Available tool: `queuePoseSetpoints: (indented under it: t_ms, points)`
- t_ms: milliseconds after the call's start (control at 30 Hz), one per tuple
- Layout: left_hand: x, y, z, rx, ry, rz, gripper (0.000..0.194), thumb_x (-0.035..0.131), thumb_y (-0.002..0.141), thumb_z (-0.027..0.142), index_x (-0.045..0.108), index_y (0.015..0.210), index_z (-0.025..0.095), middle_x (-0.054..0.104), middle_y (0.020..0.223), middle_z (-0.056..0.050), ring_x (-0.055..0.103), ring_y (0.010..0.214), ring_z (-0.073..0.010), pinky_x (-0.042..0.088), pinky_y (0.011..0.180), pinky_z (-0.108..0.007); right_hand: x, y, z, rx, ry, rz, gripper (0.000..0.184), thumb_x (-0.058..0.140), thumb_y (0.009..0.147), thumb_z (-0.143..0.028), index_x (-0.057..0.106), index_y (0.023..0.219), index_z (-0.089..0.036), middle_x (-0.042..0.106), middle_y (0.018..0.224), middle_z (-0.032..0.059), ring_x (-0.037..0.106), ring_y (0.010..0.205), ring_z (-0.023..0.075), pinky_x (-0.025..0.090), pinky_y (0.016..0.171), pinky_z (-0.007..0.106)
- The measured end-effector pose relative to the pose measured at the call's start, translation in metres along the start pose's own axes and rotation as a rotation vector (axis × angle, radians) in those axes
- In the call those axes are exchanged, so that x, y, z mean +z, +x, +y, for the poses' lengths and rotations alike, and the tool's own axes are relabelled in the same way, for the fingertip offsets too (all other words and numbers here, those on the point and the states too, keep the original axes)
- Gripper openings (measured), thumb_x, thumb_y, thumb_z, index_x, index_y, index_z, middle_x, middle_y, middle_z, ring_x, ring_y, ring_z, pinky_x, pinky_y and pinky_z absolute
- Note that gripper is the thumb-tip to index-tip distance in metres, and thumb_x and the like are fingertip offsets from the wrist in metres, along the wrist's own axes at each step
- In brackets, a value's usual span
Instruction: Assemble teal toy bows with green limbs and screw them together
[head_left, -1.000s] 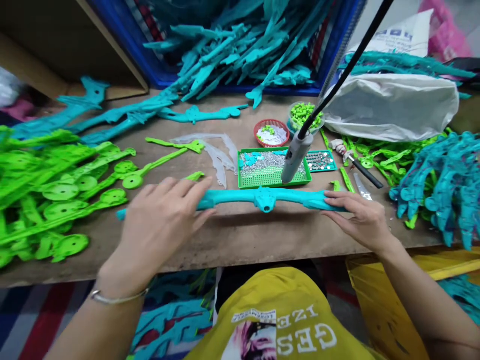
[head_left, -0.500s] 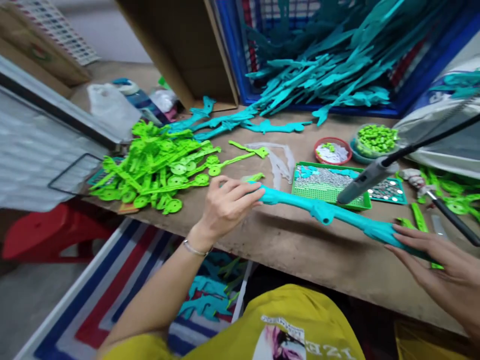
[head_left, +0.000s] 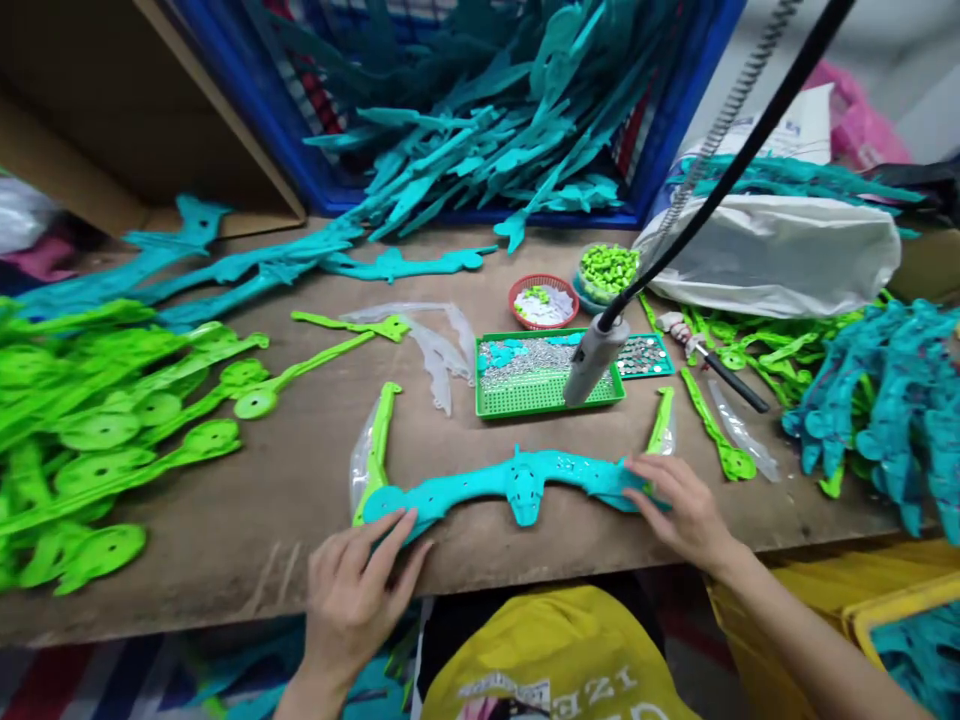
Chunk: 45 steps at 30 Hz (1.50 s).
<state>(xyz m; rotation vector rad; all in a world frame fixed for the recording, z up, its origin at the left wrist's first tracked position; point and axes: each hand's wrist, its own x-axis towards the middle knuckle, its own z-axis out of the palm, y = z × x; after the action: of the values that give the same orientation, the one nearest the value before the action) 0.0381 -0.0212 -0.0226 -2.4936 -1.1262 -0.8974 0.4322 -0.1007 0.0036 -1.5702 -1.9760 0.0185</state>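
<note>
A long teal plastic bow-shaped part, with an animal-head shape in its middle, lies across the table in front of me. My left hand is closed on its rounded left end, fingers on top and thumb at the near edge. The right end sits in the fingers of my right hand. Under the left end shows a lime-green arm piece with a clear plastic strip beside it. Another green arm piece with a clear strip reaches out from beneath the right end.
Beyond the part are a green tray of small metal pieces, a hanging grey electric screwdriver, a red basket and a bowl of green bits. Green parts pile up left; teal parts right. A blue crate stands behind.
The teal part has come down from a tilted position in the air to the table, over the green arm pieces. Both hands have moved with it, and the view has swung right.
</note>
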Motion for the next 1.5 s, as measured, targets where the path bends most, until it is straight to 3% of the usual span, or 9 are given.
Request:
queuePoseSetpoints:
  t_ms: [167,300,467,700,833,1000,1167,1333,1500]
  points:
    - [0.012,0.014,0.043,-0.059,-0.2,-0.007,0.073,0.076,0.082,0.018,0.045,0.148,0.019,0.066,0.123,-0.019,0.061,0.115,-0.0346,0.045,0.102,-0.052,-0.025,0.068,0.045,0.188,-0.017,0.131,0.021,0.06,0.093,-0.024,0.068,0.112,-0.022,0.075,0.104,0.0082,0.072,0.091,0.0226,0.059,0.082,0.038]
    - [0.028,0.022,0.069,-0.111,-0.254,-0.09,0.073,0.069,0.088,0.032,0.037,0.153,0.02,0.06,0.138,-0.017,0.05,0.134,-0.0348,0.033,0.115,-0.054,-0.018,0.124,0.071,0.209,0.036,0.096,0.019,0.059,0.09,-0.026,0.072,0.103,-0.02,0.077,0.097,0.0073,0.073,0.084,0.0214,0.058,0.079,0.035]
    - [0.041,0.024,0.078,-0.187,-0.224,-0.114,0.068,0.064,0.091,0.041,0.042,0.15,0.018,0.06,0.14,-0.016,0.048,0.138,-0.0333,0.021,0.121,-0.052,0.015,0.201,0.08,0.219,-0.009,-0.117,0.025,0.054,0.087,-0.017,0.075,0.099,-0.018,0.078,0.097,0.0073,0.073,0.087,0.0212,0.057,0.08,0.033]
    - [0.039,0.025,0.077,-0.241,-0.289,-0.051,0.062,0.065,0.09,0.038,0.048,0.146,0.018,0.067,0.131,-0.015,0.056,0.131,-0.0318,0.028,0.118,-0.048,0.087,0.29,0.073,0.204,-0.107,-0.328,0.038,0.048,0.087,-0.005,0.076,0.111,-0.014,0.076,0.115,0.0108,0.069,0.108,0.021,0.049,0.1,0.032]
    - [0.038,0.025,0.075,-0.251,-0.311,-0.048,0.057,0.066,0.089,0.035,0.053,0.141,0.016,0.068,0.13,-0.015,0.057,0.129,-0.0307,0.028,0.118,-0.046,0.113,0.306,0.074,0.231,-0.195,-0.407,0.036,0.055,0.084,-0.009,0.073,0.115,-0.01,0.074,0.114,0.0185,0.067,0.109,0.0276,0.048,0.097,0.036]
    - [0.036,0.026,0.075,-0.255,-0.329,-0.047,0.05,0.066,0.089,0.033,0.058,0.135,0.014,0.067,0.131,-0.015,0.057,0.128,-0.0296,0.029,0.117,-0.045,0.124,0.309,0.075,0.287,-0.283,-0.422,0.028,0.056,0.083,-0.009,0.072,0.104,0.0,0.07,0.114,0.0301,0.066,0.108,0.0342,0.048,0.094,0.039]
    - [0.038,0.025,0.076,-0.267,-0.334,-0.055,0.049,0.064,0.09,0.033,0.058,0.135,0.014,0.066,0.133,-0.016,0.057,0.129,-0.0301,0.029,0.117,-0.047,0.116,0.307,0.075,0.334,-0.266,-0.347,0.026,0.054,0.085,-0.01,0.074,0.101,-0.007,0.072,0.111,0.0231,0.067,0.103,0.0295,0.049,0.088,0.036]
    - [0.038,0.024,0.076,-0.256,-0.335,-0.101,0.054,0.067,0.089,0.034,0.055,0.139,0.017,0.066,0.133,-0.016,0.057,0.128,-0.032,0.032,0.114,-0.049,0.099,0.298,0.07,0.353,-0.147,-0.307,0.024,0.057,0.088,-0.014,0.076,0.104,-0.014,0.076,0.101,0.0103,0.068,0.093,0.0194,0.05,0.088,0.031]
    - [0.04,0.022,0.077,-0.226,-0.3,-0.138,0.065,0.071,0.086,0.034,0.049,0.145,0.018,0.065,0.134,-0.018,0.058,0.127,-0.0338,0.033,0.113,-0.051,0.072,0.272,0.069,0.408,-0.031,-0.229,0.039,0.055,0.092,-0.027,0.067,0.12,-0.003,0.075,0.103,0.0082,0.068,0.095,0.0139,0.049,0.089,0.028]
